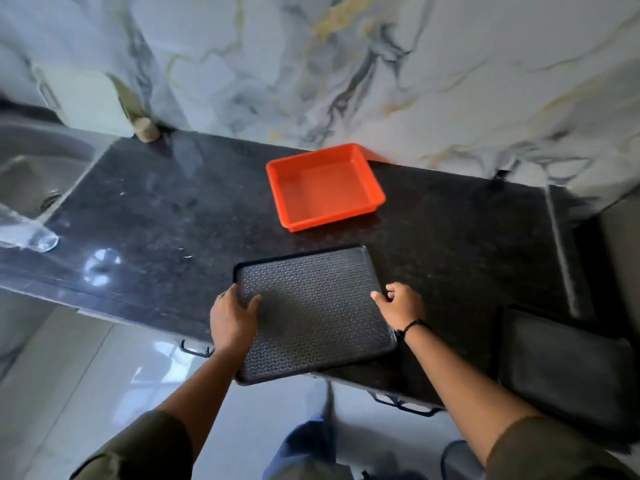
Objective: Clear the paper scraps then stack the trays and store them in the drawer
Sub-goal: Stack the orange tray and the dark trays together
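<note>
At the far left of the frame a sink (31, 174) is sitting beside the dark surface (156, 220), and a clear glass (34, 237) is lying on its side at the surface's left edge. In the upper left a pale board (86, 98) is leaning against the marble wall (450, 81).

Lower centre, the left hand (233, 318) is gripping the left rim of the black tray (311, 313), thumb pressing on the textured inside and fingers curling under the edge. The tray is lying near the front of the surface, its near corner overhanging the edge above the floor (86, 375). Two dark drawer handles are showing below the front edge, one (195, 349) just left of the left wrist.

Above the black tray, in the upper centre, the orange tray (325, 188) is sitting empty against the wall, well apart from the black one.

The right hand (401, 304) is resting at the black tray's right rim, fingers bent and touching the edge; whether it is clamping the rim cannot be told. A dark band (410, 327) is circling that wrist.

In the lower right a second dark tray (568, 368) is lying on the surface, blurred.
</note>
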